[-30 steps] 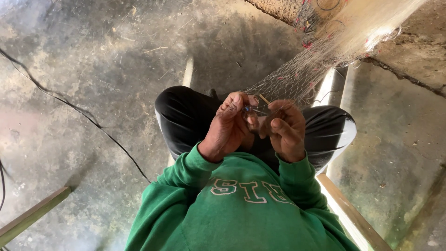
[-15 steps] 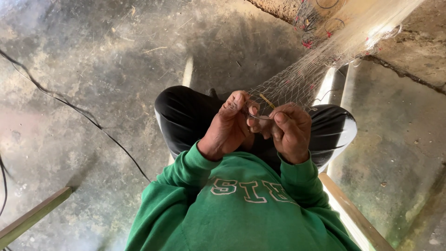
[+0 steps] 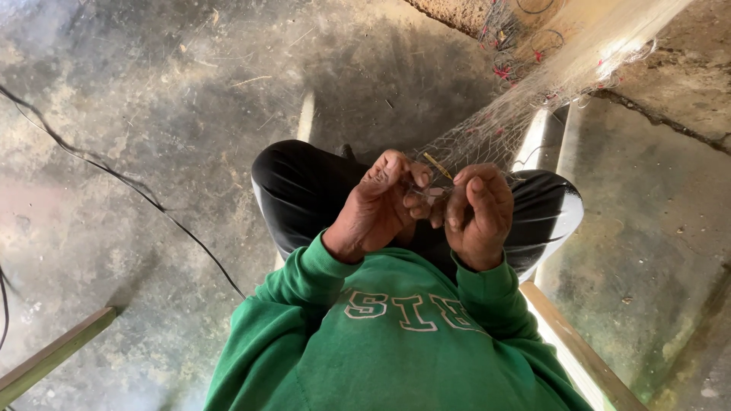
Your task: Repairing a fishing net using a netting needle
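A fine pale fishing net [image 3: 525, 114] stretches from the upper right down to my lap. My left hand [image 3: 377, 209] pinches the net's mesh close to my chest, fingers curled. My right hand [image 3: 480, 213] is closed right beside it, gripping the mesh together with a thin yellowish netting needle [image 3: 437, 165] that sticks out above the fingers. The two hands touch at the fingertips. Both arms wear green sweatshirt sleeves, and my knees in black trousers [image 3: 304, 186] lie below the hands.
A black cable [image 3: 137, 190] runs across the concrete floor at left. A pale wooden plank [image 3: 579, 350] passes under my right side, and another wooden bar [image 3: 46, 358] lies at the lower left. Red-marked net bunches [image 3: 502, 68] hang at top right.
Both hands stay together on the net with only small finger shifts; the right hand has turned slightly and the needle tip now points up between the hands.
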